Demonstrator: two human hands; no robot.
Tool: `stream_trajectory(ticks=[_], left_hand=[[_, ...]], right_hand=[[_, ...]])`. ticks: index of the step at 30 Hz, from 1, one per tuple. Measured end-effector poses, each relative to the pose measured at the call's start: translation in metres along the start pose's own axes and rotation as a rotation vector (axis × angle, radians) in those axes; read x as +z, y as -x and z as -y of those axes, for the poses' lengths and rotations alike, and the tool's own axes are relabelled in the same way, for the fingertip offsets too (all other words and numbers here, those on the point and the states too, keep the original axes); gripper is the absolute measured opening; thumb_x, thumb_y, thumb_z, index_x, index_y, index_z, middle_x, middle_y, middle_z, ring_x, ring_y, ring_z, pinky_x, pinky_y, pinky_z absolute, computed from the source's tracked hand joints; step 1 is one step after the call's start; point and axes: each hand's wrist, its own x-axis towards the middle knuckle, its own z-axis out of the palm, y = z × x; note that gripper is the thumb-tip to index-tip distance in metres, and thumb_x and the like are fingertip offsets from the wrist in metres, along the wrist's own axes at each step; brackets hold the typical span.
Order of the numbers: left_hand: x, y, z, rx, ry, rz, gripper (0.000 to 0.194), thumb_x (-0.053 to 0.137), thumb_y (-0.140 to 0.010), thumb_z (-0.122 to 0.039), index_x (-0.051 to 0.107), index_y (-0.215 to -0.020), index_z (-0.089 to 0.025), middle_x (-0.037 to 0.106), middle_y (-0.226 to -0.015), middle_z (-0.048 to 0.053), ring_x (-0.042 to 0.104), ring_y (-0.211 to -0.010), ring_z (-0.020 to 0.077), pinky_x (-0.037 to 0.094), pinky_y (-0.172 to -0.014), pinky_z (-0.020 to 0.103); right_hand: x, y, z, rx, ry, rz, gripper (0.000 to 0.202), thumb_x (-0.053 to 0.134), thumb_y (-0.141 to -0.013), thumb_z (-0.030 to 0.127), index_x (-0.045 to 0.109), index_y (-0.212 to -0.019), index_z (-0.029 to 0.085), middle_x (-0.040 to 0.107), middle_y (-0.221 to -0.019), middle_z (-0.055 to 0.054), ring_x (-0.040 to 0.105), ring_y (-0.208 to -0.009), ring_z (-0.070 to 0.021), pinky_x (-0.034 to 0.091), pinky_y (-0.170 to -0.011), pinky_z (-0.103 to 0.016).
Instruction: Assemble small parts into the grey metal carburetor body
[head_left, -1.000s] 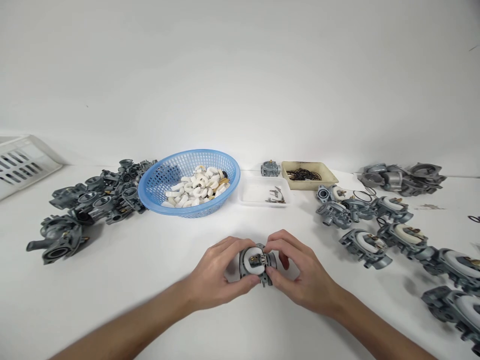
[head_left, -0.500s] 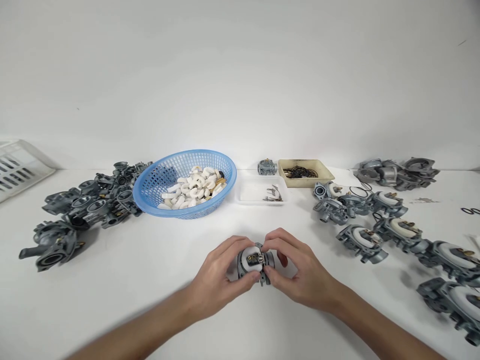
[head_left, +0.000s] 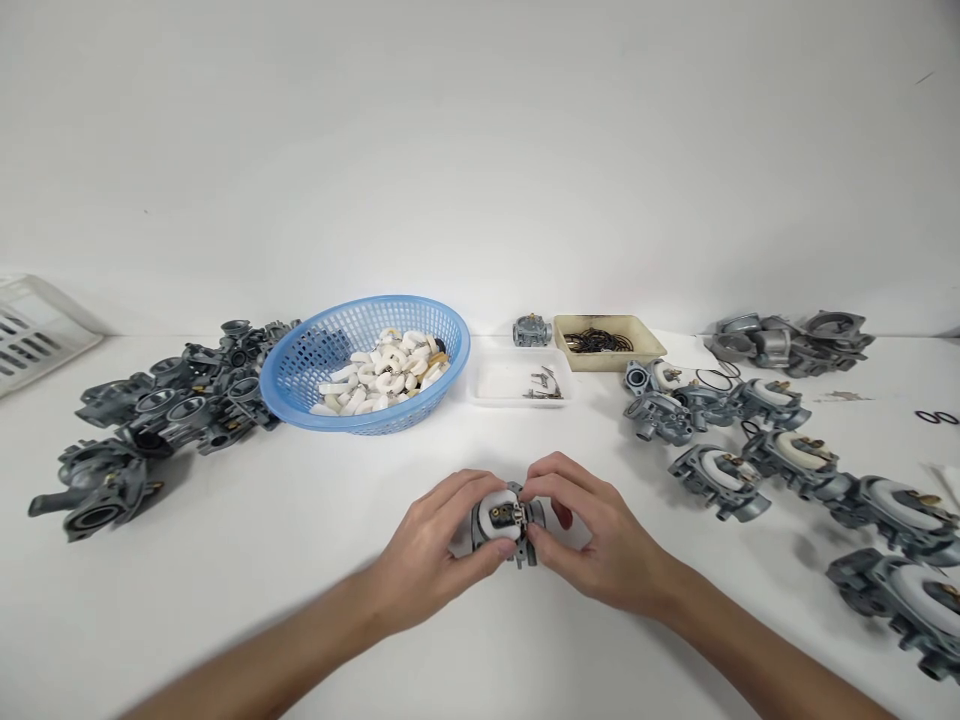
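Note:
A grey metal carburetor [head_left: 531, 553] rests on the table between my hands, its open float side facing up. On it sits a white U-shaped float [head_left: 491, 512], with brass parts showing in its middle. My left hand [head_left: 439, 545] curls round the left side, thumb and forefinger on the float and body. From the right, my right hand [head_left: 589, 530] has its forefinger and thumb against the small metal hinge [head_left: 519, 513] of the float. Any small pin between those fingertips is too tiny to make out.
Ahead stand a blue basket [head_left: 270, 385] of white floats, a white tray [head_left: 487, 385] with small metal pins and a beige tray [head_left: 645, 352] of black rings. Carburetor bodies [head_left: 187, 405] lie left; carburetors with floats [head_left: 720, 475] and metal bowls [head_left: 795, 340] lie right.
The whole view has shifted slightly. Both hands keep nearly the same hold on the carburetor, with the right fingertips still at the float hinge.

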Motion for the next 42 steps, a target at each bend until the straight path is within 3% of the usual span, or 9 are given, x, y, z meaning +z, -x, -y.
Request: stream_trajectory(ticks=[28, 42], left_hand=[[0.0018, 0.0005, 0.0018, 0.051, -0.011, -0.019, 0.040, 0.068, -0.096, -0.027, 0.052, -0.133, -0.027, 0.063, -0.122, 0.007, 0.062, -0.110, 0.0208, 0.053, -0.095, 0.033], [0.0011, -0.0001, 0.0026, 0.066, 0.000, -0.018, 0.039, 0.068, -0.096, -0.026, 0.053, -0.132, -0.026, 0.063, -0.122, 0.005, 0.062, -0.110, 0.0187, 0.051, -0.097, 0.030]], right_hand=[[0.0019, 0.0015, -0.0034, 0.035, 0.005, 0.002, 0.026, 0.064, -0.084, 0.012, 0.060, -0.107, 0.025, 0.060, -0.104, -0.002, 0.048, -0.061, -0.0104, 0.049, -0.061, -0.029], [0.0014, 0.0019, -0.0030, 0.058, 0.000, -0.003, 0.025, 0.061, -0.087, 0.015, 0.060, -0.110, 0.025, 0.061, -0.104, -0.003, 0.051, -0.061, -0.0108, 0.046, -0.052, -0.027]])
